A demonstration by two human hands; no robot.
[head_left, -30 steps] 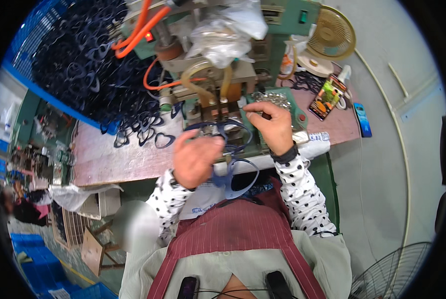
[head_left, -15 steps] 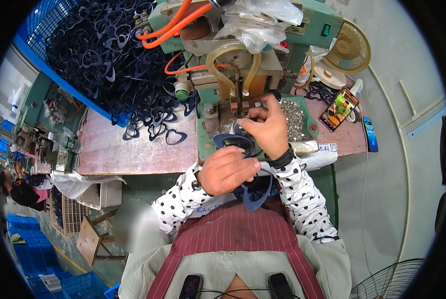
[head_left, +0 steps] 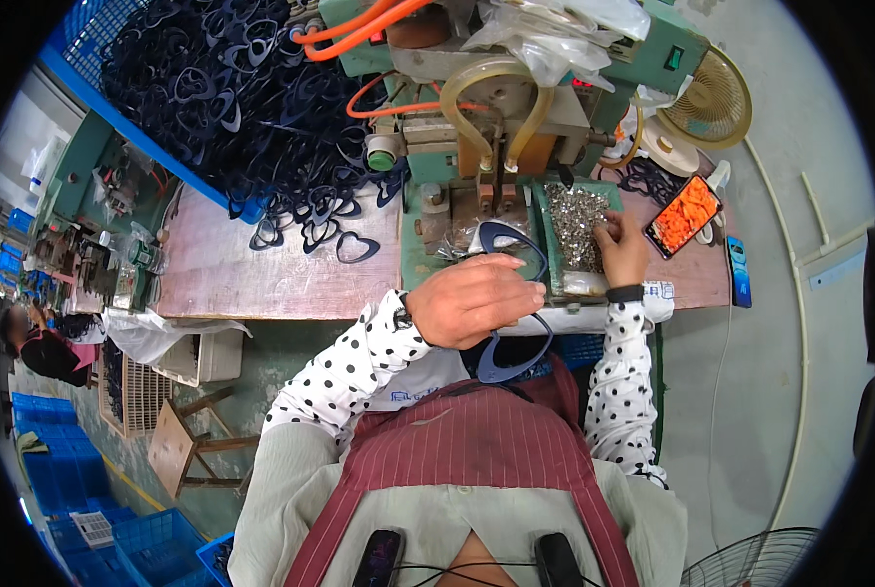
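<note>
My left hand (head_left: 476, 301) is closed around a dark blue item with open loops (head_left: 516, 367). One loop shows above the fingers, another hangs below them over my lap. The upper loop rises in front of the green press machine (head_left: 427, 235), under its small copper-coloured jaws (head_left: 496, 194). Whether it touches the machine, I cannot tell. My right hand (head_left: 623, 252) is at the right side of a green tray of small shiny metal pieces (head_left: 576, 220). Its thumb and fingertips are drawn together at the pieces; anything between them is too small to make out.
Many dark blue loop pieces (head_left: 232, 117) fill a blue crate (head_left: 114, 132) at the back left; several lie loose on the wooden table (head_left: 222, 279). A lit phone (head_left: 684, 217), a blue phone (head_left: 740, 272) and a fan (head_left: 708, 98) are at the right. Orange hoses (head_left: 359, 39) cross the machine's top.
My right hand has left the machine's jaws and moved right to the tray of metal pieces. My left hand keeps the dark blue looped item, slightly nearer the machine. The view has shifted a little.
</note>
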